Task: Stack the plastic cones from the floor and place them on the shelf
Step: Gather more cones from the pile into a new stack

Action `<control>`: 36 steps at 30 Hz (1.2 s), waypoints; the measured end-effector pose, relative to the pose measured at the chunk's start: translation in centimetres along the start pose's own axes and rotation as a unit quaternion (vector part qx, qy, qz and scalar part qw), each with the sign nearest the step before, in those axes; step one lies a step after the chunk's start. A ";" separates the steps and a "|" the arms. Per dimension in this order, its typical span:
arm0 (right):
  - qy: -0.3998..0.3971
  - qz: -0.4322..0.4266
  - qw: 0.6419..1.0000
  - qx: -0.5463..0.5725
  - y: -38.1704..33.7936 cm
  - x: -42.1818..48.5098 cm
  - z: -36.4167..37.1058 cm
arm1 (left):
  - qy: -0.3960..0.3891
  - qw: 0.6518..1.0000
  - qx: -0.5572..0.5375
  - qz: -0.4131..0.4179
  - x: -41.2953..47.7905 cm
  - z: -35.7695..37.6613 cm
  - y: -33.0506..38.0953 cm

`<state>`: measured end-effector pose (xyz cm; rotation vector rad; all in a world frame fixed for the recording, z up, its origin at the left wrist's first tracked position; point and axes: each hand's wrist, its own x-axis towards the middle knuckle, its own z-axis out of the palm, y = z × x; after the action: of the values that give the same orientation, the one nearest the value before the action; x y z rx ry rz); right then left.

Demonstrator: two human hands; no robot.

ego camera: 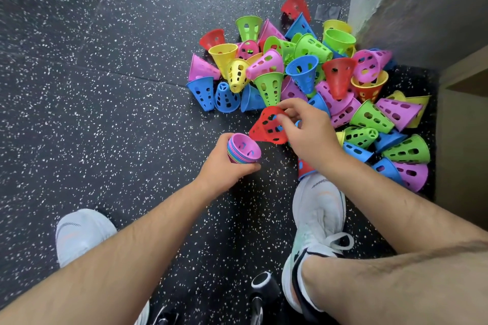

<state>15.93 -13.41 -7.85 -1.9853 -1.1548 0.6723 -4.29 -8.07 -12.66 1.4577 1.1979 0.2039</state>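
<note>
the left hand (224,166) has its fingers wrapped round the stack (244,149) of nested cones, pink mouth up. just right of the stack, the right hand (309,134) pinches a red cone (265,128) near its narrow end between thumb and fingertips, with the wide rim toward the stack. beyond and right of the stack lies the loose pile (303,74) on the floor (105,87), with many cones not yet gathered.

risks, as i judge them: the red cone seems to point the wrong way for the stack's open mouth. it would need turning in that light pinch, and it could slip and roll off. pushed in askew, its rim could catch the pink one and jam, or jolt the stack out of the left grip. another red cone (305,167) lies at the toe of the shoe (317,208), right of the stack. a shift of that foot could crush it. i cannot pick out the shelf for sure.
</note>
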 end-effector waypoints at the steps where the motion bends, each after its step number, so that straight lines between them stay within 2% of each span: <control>1: -0.007 0.012 1.000 0.017 -0.2 -0.1 0.2 | -0.001 1.000 -0.005 0.003 0.0 0.1 0.1; 6: -0.061 0.038 0.997 0.024 0.4 -0.5 1.5 | -0.009 0.999 -0.016 0.026 0.1 0.4 1.1; 11: -0.142 -0.013 0.985 -0.101 2.9 -1.0 1.7 | -0.015 0.999 -0.022 0.045 0.5 1.3 1.8; 15: -0.067 -0.045 0.986 -0.148 3.9 -1.1 0.0 | -0.027 0.999 -0.010 0.041 0.7 2.0 2.3; 19: 0.003 0.010 0.985 -0.173 4.9 -1.4 -1.0 | -0.040 0.998 -0.001 0.039 1.0 2.6 2.8; 23: 0.000 0.078 0.981 -0.176 5.7 -1.3 -0.9 | -0.050 0.998 0.005 0.037 1.3 2.9 3.1; 27: -0.026 0.101 0.972 -0.212 5.8 -0.3 -0.1 | -0.049 0.998 0.005 0.033 1.4 2.9 3.3; 32: -0.014 0.140 0.977 -0.159 5.5 0.3 0.4 | -0.044 0.999 0.006 0.025 1.8 2.5 2.9; 36: 0.013 0.102 0.984 -0.147 5.1 -0.5 -0.2 | -0.041 0.999 0.007 0.019 1.9 2.3 2.4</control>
<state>18.36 -15.61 -11.77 -2.3795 -1.0936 0.6022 -0.47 -7.62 -12.39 1.4874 1.1080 0.1611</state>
